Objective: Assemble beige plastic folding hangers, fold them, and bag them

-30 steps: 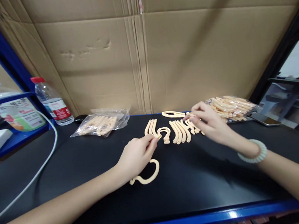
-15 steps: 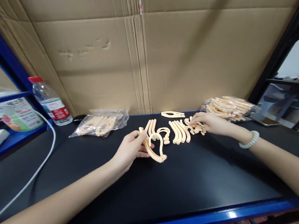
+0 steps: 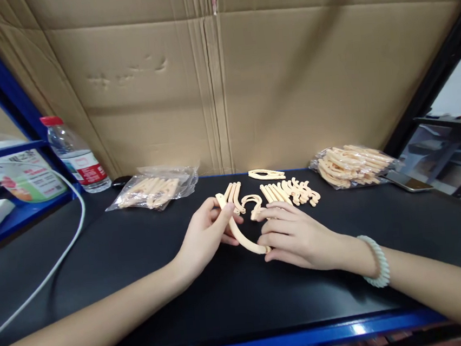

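My left hand grips a curved beige plastic clothes-hanger arm near its upper end, thumb on top. The arm bows down and right above the black table. At its lower right end, my right hand is closed with the fingertips on the arm; whether a small piece sits under those fingers is hidden. Just beyond lie a hanger hook, a few loose arms on its left and a row of arms on its right, partly covered by my right hand. Small S-shaped pieces lie beside that row.
A folded hanger lies at the back by the cardboard wall. Clear bags of beige parts stand left and right. A phone, a water bottle and a white cable are at the sides.
My right hand has come from the small S-shaped pieces to the lower end of the hanger arm in my left hand. The held part has turned slightly, its hook hidden now.
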### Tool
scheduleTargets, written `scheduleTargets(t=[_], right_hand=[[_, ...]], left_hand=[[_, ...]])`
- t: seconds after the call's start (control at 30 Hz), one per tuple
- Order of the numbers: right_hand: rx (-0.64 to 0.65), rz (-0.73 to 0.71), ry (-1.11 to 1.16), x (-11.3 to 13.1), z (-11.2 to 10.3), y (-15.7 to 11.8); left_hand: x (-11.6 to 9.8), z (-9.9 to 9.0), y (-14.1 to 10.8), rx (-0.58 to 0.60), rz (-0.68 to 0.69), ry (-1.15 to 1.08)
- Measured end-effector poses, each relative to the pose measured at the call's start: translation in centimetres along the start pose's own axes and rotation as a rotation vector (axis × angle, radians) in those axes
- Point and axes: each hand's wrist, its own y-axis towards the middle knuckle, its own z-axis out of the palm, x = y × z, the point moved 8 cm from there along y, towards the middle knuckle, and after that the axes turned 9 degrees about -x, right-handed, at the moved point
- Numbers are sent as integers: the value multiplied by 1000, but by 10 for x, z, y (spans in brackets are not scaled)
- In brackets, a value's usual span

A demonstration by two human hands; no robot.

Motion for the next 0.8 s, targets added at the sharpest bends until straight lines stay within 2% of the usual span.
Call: scheduleTargets(t=[0.07, 0.13, 0.17, 0.23, 0.3, 0.37, 0.47, 0.8], right_hand=[[-31, 47, 7, -7, -1, -2], [-60, 92, 2, -12, -3, -5], [-71, 103, -2, -13, -4, -5], [-77, 103, -9, -12, -4, -6], [-62, 83, -12, -8, -3, -6], [-54, 63, -18, -3, -1, -5], [-61, 60, -21, 2, -1, -3], [-114, 226, 310, -4, -5, -1]], left_hand=[[-12, -8, -1, -80, 180, 50], [-35, -11, -10, -137, 512, 218], [-45, -5, -18, -118, 704, 355], [-53, 16, -37, 19, 1021, 659], [-48, 34, -50, 175, 1178, 874], [-42, 43, -54, 257, 1213, 997], [-38, 49, -56, 321, 1220, 1058], [-34, 47, -58, 489, 1145, 959]])
